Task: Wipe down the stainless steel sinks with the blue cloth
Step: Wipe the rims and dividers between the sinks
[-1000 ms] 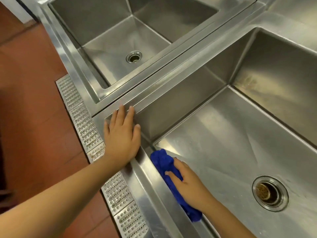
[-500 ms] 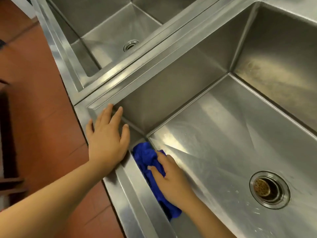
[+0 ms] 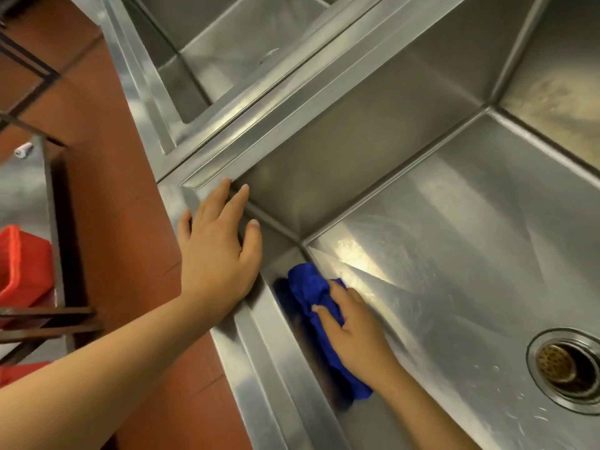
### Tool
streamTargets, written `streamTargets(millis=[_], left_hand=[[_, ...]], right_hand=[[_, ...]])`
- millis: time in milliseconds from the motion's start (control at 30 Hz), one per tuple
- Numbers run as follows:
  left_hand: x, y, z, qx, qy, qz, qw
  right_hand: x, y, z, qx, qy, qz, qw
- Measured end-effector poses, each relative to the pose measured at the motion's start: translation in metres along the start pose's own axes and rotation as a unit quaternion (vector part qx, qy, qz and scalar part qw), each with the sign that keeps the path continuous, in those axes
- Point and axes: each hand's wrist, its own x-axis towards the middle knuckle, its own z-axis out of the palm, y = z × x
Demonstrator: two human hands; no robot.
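Right hand (image 3: 354, 332) has thumb and fingers curled over the bunched blue cloth (image 3: 311, 287). It holds the wad and presses it into the near wall of the large rectangular stainless steel sink (image 3: 454, 254), low at the wall-to-floor seam and just short of the left corner. Bunching the cloth probably gives a thick edge that gets into the seam. Left hand (image 3: 217, 251) is flat with fingers straight, holding nothing. Its palm rests on the flat steel front rim (image 3: 259, 336) at the sink corner, fingertips at the raised steel divider ledge (image 3: 292, 102) between this basin and the second stainless steel sink (image 3: 227, 43) behind. It reads as a brace so the body can lean in while the other arm works low. Round brass-strainer drain (image 3: 565, 365) sits well apart from the cloth, with water droplets around it, so most of the floor looks not yet wiped. Versus a second ago, the cloth and its hand have slid along the near wall toward the corner, while the bracing hand stays on the same corner of the rim. The view has swung left: the far basin's drain and the perforated floor grate are gone from frame, and a red plastic bin (image 3: 22, 264) beside the red-brown floor (image 3: 107, 190) now shows at the left edge.
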Motion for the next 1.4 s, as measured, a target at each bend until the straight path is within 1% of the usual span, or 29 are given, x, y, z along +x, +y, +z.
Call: streamTargets(millis=[133, 200, 267, 367, 433, 500, 567, 633, 700, 733, 867, 933, 967, 1033, 1100, 1133, 1167, 1233, 1333, 1400], left_hand=[[0.001, -0.003, 0.001, 0.007, -0.010, -0.001, 1.000], [0.000, -0.003, 0.001, 0.003, -0.010, -0.001, 1.000], [-0.001, -0.002, 0.001, -0.006, -0.008, -0.001, 1.000], [-0.001, 0.000, 0.000, -0.011, -0.003, -0.001, 1.000], [-0.002, -0.001, -0.001, -0.018, 0.000, 0.002, 1.000], [-0.002, -0.001, -0.001, -0.027, -0.001, 0.005, 1.000], [-0.002, -0.002, -0.001, -0.029, -0.002, 0.006, 1.000], [-0.002, -0.002, -0.001, -0.026, -0.001, 0.007, 1.000], [-0.001, -0.002, -0.001, -0.028, 0.000, 0.008, 1.000], [-0.002, -0.002, -0.001, -0.030, 0.000, 0.008, 1.000], [-0.001, -0.002, 0.000, -0.031, 0.002, 0.012, 0.999], [-0.001, -0.003, 0.000, -0.029, 0.004, 0.012, 1.000], [-0.001, -0.003, 0.000, -0.030, 0.003, 0.012, 0.999], [-0.001, -0.003, 0.000, -0.033, 0.001, 0.010, 0.999], [0.000, -0.002, 0.000, -0.033, 0.001, 0.008, 0.999], [0.000, -0.003, 0.000, -0.033, 0.001, 0.008, 0.999], [0.000, -0.003, -0.001, -0.033, 0.000, 0.009, 0.999], [0.000, -0.002, -0.001, -0.036, -0.002, 0.009, 0.999], [-0.001, 0.000, -0.002, -0.040, -0.001, 0.009, 0.999], [-0.001, 0.001, -0.003, -0.041, 0.000, 0.012, 0.999]], right_hand=[[0.019, 0.056, 0.012, -0.040, -0.012, 0.103, 0.994], [0.015, 0.066, 0.013, -0.053, -0.013, 0.114, 0.992], [0.007, 0.058, 0.009, -0.060, -0.013, 0.087, 0.994], [-0.004, 0.040, 0.004, -0.033, -0.004, 0.024, 0.999], [0.000, 0.036, 0.004, -0.012, -0.006, 0.005, 1.000], [0.010, 0.053, 0.010, -0.024, 0.004, 0.011, 1.000], [0.020, 0.079, 0.017, -0.040, 0.006, 0.049, 0.998], [0.025, 0.104, 0.020, -0.066, -0.017, 0.119, 0.990], [0.020, 0.114, 0.018, -0.090, -0.037, 0.157, 0.983], [0.016, 0.111, 0.015, -0.083, -0.039, 0.149, 0.985], [-0.002, 0.089, 0.010, -0.041, -0.023, 0.060, 0.997], [-0.003, 0.088, 0.012, -0.028, -0.008, 0.039, 0.999], [-0.001, 0.091, 0.013, -0.025, -0.001, 0.041, 0.999], [0.005, 0.097, 0.015, -0.036, 0.007, 0.075, 0.997], [0.008, 0.098, 0.016, -0.053, 0.000, 0.117, 0.992], [0.004, 0.095, 0.015, -0.060, -0.003, 0.125, 0.990], [-0.002, 0.087, 0.012, -0.059, -0.005, 0.120, 0.991], [-0.024, 0.056, 0.000, -0.033, -0.009, 0.081, 0.996], [-0.066, -0.005, -0.019, 0.031, -0.020, 0.015, 0.999], [-0.083, -0.026, -0.025, 0.063, -0.015, -0.003, 0.998]])
